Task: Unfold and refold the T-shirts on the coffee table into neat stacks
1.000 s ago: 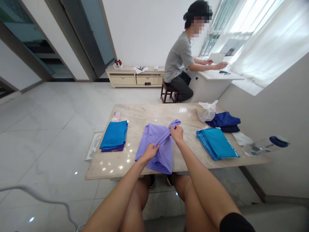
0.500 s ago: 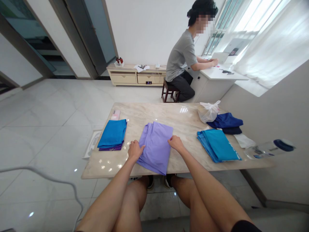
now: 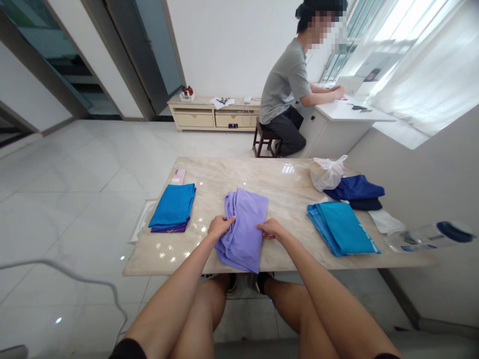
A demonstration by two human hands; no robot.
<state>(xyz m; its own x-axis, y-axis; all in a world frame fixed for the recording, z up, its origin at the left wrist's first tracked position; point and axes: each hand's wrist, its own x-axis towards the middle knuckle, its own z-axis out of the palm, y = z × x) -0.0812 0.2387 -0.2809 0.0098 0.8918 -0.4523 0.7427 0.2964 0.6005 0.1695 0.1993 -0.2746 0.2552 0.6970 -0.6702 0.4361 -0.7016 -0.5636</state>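
Note:
A folded lavender cloth [image 3: 247,234] lies at the middle of the marble-topped table [image 3: 288,254], its near corner reaching the front edge. My left hand [image 3: 220,227] pinches it at the left side, where the fabric is bunched into creases. On the opposite side, my right hand [image 3: 272,229] grips the right edge between thumb and fingers. The cloth's right part looks fairly smooth. Which layers each hand holds cannot be made out.
To the left is a folded blue cloth [image 3: 172,205] on a purple one [image 3: 170,230]. A teal folded cloth [image 3: 346,229], a white plastic bag [image 3: 326,173], dark blue fabric [image 3: 355,188] and a clear bottle [image 3: 422,237] stand right. A person [image 3: 286,82] sits at a white desk [image 3: 355,112].
My left hand has moved right, pushing the cloth's left side inward into folds, so it is narrower. My right hand has shifted slightly down and now overlaps the right edge.

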